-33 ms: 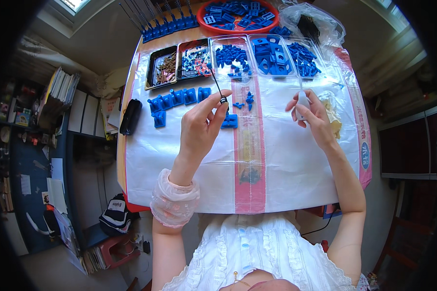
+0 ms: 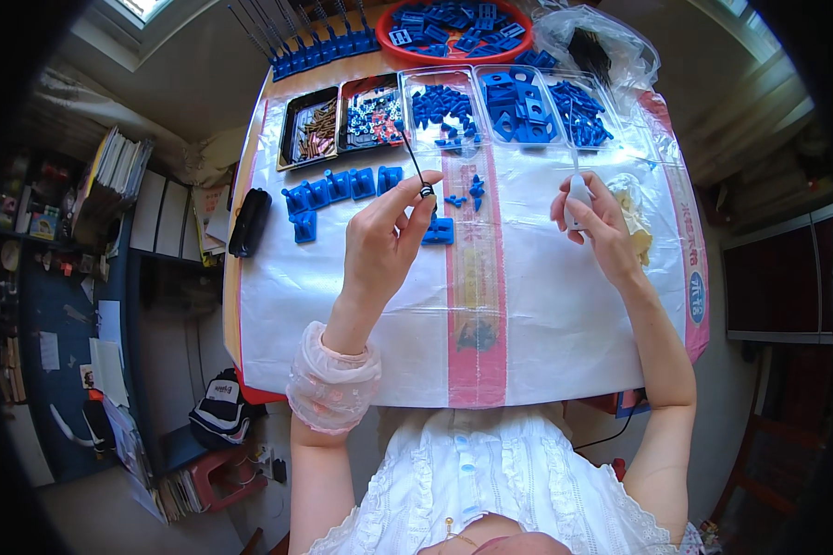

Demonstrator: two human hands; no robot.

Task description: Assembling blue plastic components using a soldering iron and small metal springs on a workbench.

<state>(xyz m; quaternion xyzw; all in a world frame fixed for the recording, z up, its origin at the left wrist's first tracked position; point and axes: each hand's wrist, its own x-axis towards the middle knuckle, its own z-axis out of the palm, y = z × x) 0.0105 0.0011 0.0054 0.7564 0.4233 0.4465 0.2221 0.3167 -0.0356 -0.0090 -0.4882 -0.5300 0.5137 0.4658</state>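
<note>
From afar, I watch the left hand point(image 2: 393, 217) pinch a thin dark rod point(image 2: 415, 159) left of centre on the table point(image 2: 361, 63), while the right hand point(image 2: 602, 219) grasps a white-handled tool point(image 2: 578, 205) nearer the right edge; blue blocks point(image 2: 340, 187) sit toward the left edge, filled trays point(image 2: 307, 166) toward the far one.

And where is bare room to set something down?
Bare: white sheet between pink stripe and right forearm; smaller, between stripe and left wristband. Crowded: around the left hand, and the far side with trays and red basin.
</note>
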